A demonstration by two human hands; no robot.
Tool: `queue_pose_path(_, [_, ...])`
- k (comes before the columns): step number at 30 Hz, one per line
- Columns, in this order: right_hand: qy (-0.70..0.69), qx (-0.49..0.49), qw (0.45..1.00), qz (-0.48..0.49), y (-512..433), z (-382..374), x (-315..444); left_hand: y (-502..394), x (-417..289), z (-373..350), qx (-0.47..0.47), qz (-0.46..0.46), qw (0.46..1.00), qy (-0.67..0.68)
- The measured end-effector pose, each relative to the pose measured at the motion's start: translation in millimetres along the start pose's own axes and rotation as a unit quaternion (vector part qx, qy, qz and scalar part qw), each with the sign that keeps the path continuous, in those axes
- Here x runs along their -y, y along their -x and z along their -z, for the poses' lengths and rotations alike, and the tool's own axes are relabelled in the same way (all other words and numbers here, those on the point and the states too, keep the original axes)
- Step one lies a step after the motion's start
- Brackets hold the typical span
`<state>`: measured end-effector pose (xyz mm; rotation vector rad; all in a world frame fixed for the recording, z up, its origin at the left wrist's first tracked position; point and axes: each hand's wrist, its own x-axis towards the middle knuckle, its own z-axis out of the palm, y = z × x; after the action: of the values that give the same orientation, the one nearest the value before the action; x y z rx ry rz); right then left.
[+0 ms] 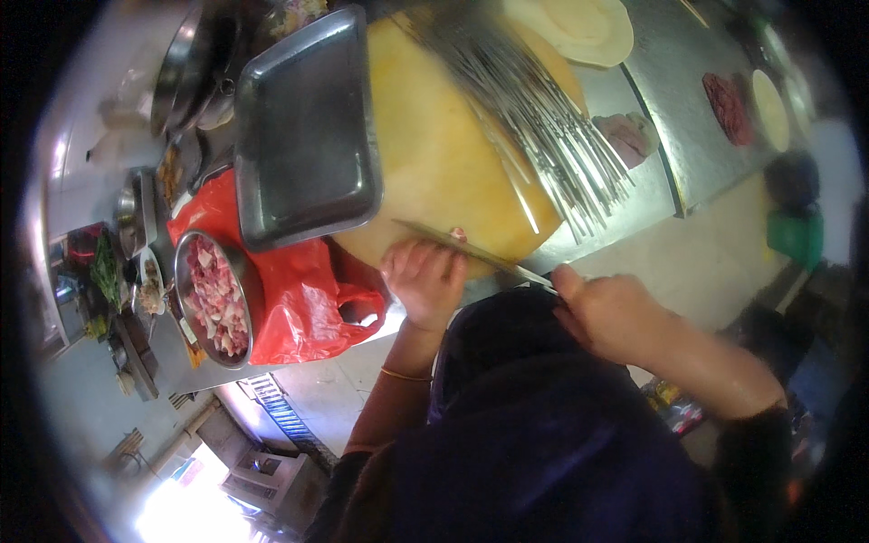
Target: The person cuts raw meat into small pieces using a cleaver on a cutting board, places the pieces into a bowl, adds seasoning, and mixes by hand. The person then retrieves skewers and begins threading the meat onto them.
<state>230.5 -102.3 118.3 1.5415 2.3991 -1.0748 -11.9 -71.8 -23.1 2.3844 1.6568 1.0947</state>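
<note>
My right hand [611,315] grips the handle of a long knife [492,258], whose blade slants across the near edge of a yellowish cutting board [428,149]. My left hand [424,282] rests at that edge with fingers bent close to the blade; whether it pinches something is hidden. Just beyond the blade lies a small piece of pink-white meat [459,235]. Many thin metal skewers [543,129] are spread over the board's right side, their ends reaching past its edge. A dark metal tray [305,136] stands at the board's left.
Left of me, a steel bowl [250,298] of cut raw meat [216,298] stands against a red plastic bag [292,305]. Further right are a lump of meat [621,139], a pale board [577,27] and a dark red meat piece [726,108] on the steel counter [669,88].
</note>
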Motion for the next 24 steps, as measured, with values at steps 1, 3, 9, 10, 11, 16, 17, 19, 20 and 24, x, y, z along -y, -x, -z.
queue_pose_path(1, [0.003,-0.012,1.000,0.013,-4.8,-1.6,1.0,-0.7,-0.2,1.1,-0.002,-0.003,1.000,-0.006])
queue_pose_path(3, [0.014,0.023,0.999,-0.021,9.8,6.8,0.5,3.4,-1.2,-0.7,-0.005,0.007,1.000,-0.006])
queue_pose_path(9, [0.048,0.013,0.999,-0.017,0.7,-6.0,5.5,7.2,3.4,-0.5,-0.017,-0.016,1.000,-0.006])
queue_pose_path(10, [0.054,-0.004,0.999,0.000,-6.4,-9.2,7.3,6.2,2.8,0.6,-0.021,-0.023,0.999,-0.006])
queue_pose_path(11, [0.056,0.008,0.998,-0.016,-0.1,-7.8,6.6,6.9,0.9,0.6,-0.019,-0.020,1.000,-0.006])
queue_pose_path(16, [0.061,0.063,0.992,-0.089,43.9,7.1,-5.4,16.5,10.8,-1.9,-0.036,0.003,0.996,0.079])
queue_pose_path(17, [-0.007,0.044,0.996,-0.080,49.8,6.5,-13.4,16.1,9.8,1.4,-0.028,0.015,0.996,0.085])
queue_pose_path(19, [-0.142,0.005,0.988,-0.059,55.4,0.2,-33.1,13.4,3.7,6.6,-0.012,0.036,0.994,0.099])
queue_pose_path(20, [-0.192,-0.031,0.978,-0.077,57.5,-2.3,-34.3,7.4,2.4,10.6,0.005,0.026,0.994,0.101])
queue_pose_path(24, [-0.430,-0.151,0.875,-0.163,70.2,-14.3,-36.7,-19.6,-11.1,16.4,0.040,0.051,0.994,0.089])
